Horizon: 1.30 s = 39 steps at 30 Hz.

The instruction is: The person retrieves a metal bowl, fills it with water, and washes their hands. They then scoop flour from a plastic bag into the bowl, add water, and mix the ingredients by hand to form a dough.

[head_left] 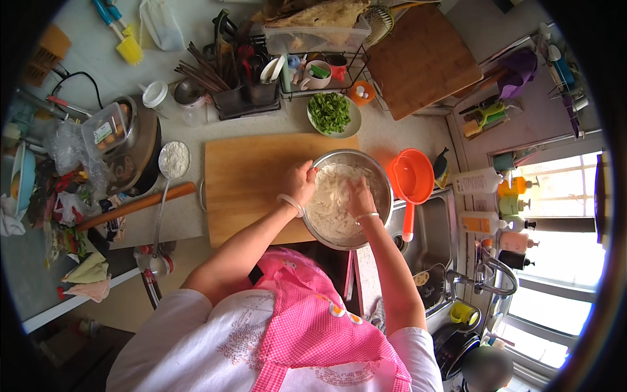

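A round metal mixing bowl (385, 219) sits over the right edge of a wooden board (251, 189). Pale, lumpy flour dough (330, 202) covers its inside. My left hand (301, 185) grips the bowl's left rim, thumb and fingers closed around it. Inside the bowl, my right hand (359, 198) reaches into the dough from the right side. Its fingers look floury, a little bent and apart, with their tips partly lost in the mix. A pale bracelet circles each wrist.
Close to the bowl's right is an orange dipper (410, 176) by the sink (431, 228). A plate of chopped greens (330, 114) stands behind it. To the left lie a long-handled ladle of flour (175, 160) and a rolling pin (140, 205). Soap bottles (480, 222) line the window side.
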Motion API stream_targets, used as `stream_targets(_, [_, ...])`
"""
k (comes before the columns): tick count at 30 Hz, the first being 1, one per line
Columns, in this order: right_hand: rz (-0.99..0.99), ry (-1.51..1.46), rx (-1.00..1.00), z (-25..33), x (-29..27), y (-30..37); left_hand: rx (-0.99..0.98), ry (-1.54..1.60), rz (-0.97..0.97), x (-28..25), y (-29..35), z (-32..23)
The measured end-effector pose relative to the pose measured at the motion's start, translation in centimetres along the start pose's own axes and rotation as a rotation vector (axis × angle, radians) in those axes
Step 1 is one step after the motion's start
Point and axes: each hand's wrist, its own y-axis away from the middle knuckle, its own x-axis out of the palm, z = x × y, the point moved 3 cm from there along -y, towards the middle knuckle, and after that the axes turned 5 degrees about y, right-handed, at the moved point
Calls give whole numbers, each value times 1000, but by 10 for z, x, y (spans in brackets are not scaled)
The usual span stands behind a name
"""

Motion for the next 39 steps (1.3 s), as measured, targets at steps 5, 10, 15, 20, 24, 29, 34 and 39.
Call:
stream_targets(5, [38,-11,184,84,-18,-23,51,-49,-29,1,0,2])
stream_targets(10, [231,107,-340,106,-2,27,-5,50,-31,1,-4,9])
stream_targets(15, [154,546,-599,36,-15,38,-40,-21,24,-4,-4,7])
stream_targets(20, [62,176,-223,-5,-30,27,66,-21,-41,-4,-4,6])
stream_targets(24, [121,499,20,13,33,61,46,-22,-40,1,-3,1])
stream_targets(29, [-24,-97,159,52,18,21,41,-90,-8,-2,-4,0])
stream_targets(34, [-18,15,371,23,-18,-16,83,-102,-8,-6,-4,-3])
stream_targets(39, [38,142,61,88,0,-1,88,-183,3,-4,-3,-7])
